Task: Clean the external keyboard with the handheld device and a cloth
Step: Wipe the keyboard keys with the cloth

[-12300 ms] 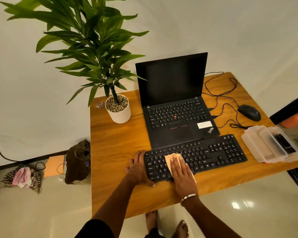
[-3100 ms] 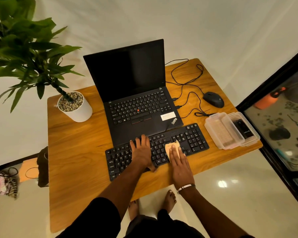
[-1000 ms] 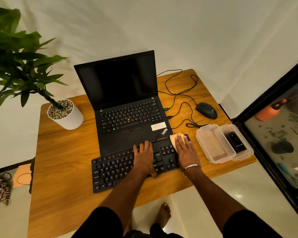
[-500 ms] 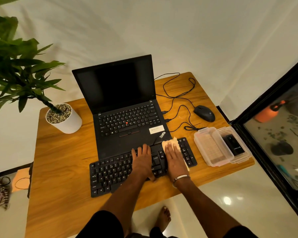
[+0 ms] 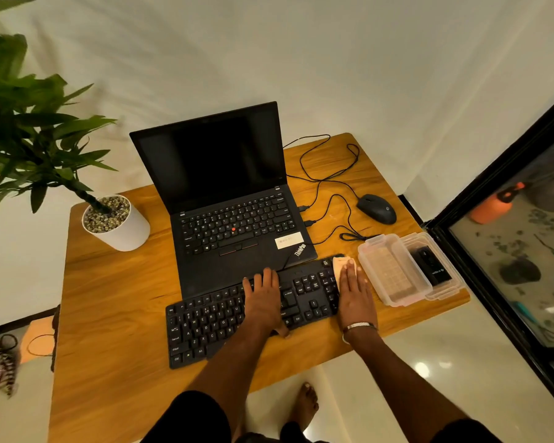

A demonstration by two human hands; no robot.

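The flat, open left hand (image 5: 263, 298) is pinning the black external keyboard (image 5: 237, 311) on the wooden desk (image 5: 115, 298), steadying it while the right hand's (image 5: 354, 295) straight fingers are pressing a small beige cloth (image 5: 339, 263) onto its right end.

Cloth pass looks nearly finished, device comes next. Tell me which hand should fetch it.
Right. The right hand presses the cloth at the keyboard's end beside the box with the device; the left hand lies mid-keyboard.

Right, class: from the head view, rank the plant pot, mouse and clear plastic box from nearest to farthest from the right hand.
1. Clear plastic box, just right of the right hand.
2. Mouse, behind, right.
3. Plant pot, far left.
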